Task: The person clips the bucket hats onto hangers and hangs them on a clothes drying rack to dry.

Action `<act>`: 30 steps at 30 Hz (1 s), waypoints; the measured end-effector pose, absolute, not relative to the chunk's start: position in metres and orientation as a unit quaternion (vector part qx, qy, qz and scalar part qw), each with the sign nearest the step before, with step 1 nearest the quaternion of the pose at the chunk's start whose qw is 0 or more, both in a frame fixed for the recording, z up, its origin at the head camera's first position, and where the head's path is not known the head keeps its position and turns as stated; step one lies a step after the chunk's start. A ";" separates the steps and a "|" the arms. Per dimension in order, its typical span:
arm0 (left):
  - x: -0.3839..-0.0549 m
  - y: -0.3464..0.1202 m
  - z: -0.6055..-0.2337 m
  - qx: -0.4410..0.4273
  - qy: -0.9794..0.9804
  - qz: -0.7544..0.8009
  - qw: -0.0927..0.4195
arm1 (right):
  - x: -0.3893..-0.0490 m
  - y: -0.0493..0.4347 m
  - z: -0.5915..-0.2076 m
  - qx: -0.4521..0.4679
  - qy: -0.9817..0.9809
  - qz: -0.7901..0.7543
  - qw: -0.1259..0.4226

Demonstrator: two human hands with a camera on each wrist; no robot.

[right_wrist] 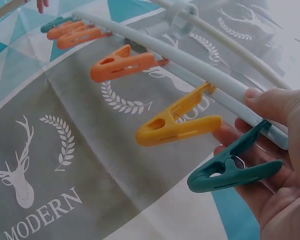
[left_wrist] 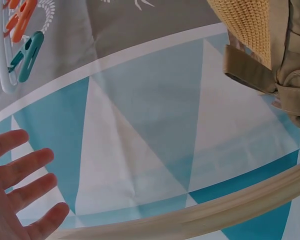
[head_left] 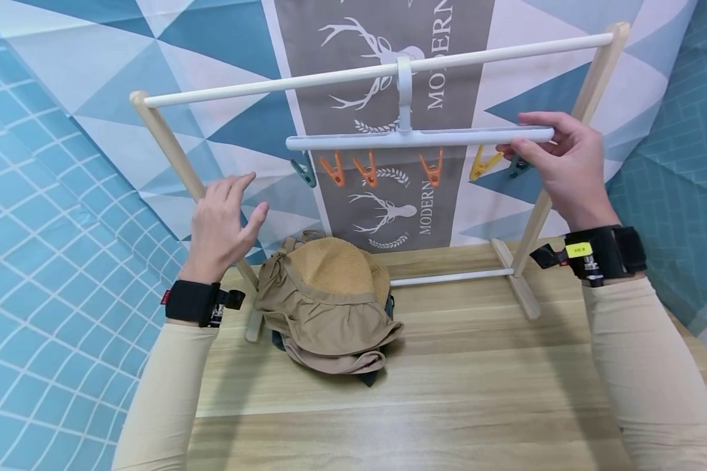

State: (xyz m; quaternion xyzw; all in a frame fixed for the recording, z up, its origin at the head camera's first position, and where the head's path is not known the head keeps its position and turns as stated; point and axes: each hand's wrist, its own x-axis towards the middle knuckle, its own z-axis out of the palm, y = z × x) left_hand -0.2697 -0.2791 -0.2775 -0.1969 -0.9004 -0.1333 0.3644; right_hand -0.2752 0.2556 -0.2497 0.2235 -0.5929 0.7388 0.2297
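A white clip hanger (head_left: 353, 140) hangs by its hook from the rack's top rod (head_left: 271, 85). My right hand (head_left: 571, 157) pinches the hanger's right end between thumb and fingers. Beside those fingers dangles a green clothespin (right_wrist: 235, 167), with a yellow clothespin (right_wrist: 177, 122) next to it. Several orange clothespins (head_left: 432, 171) and another green one (head_left: 304, 171) hang farther left along the bar. My left hand (head_left: 220, 219) is held in the air by the left post, fingers spread and holding nothing, apart from the hanger's left end.
A pile of brown and tan hats (head_left: 330, 294) sits on the wooden table (head_left: 448, 399), at the rack's left foot. The rack's wooden right post (head_left: 592, 85) stands behind my right hand. A low white rod (head_left: 453, 277) joins the feet. Patterned cloth (head_left: 212, 39) covers the back.
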 end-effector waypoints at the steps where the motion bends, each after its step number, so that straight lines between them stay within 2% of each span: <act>1: -0.269 -0.279 -0.279 -0.197 -0.900 -0.133 0.365 | -0.273 0.257 -0.250 0.224 -0.593 0.738 0.232; 13: -0.269 -0.275 -0.296 -0.207 -0.902 -0.122 0.358 | -0.259 0.272 -0.253 0.213 -0.599 0.725 0.265; 21: -0.269 -0.262 -0.305 -0.220 -0.911 -0.097 0.334 | -0.255 0.270 -0.259 0.195 -0.603 0.722 0.278; 30: -0.263 -0.251 -0.317 -0.230 -0.909 -0.083 0.337 | -0.242 0.257 -0.269 0.169 -0.625 0.680 0.343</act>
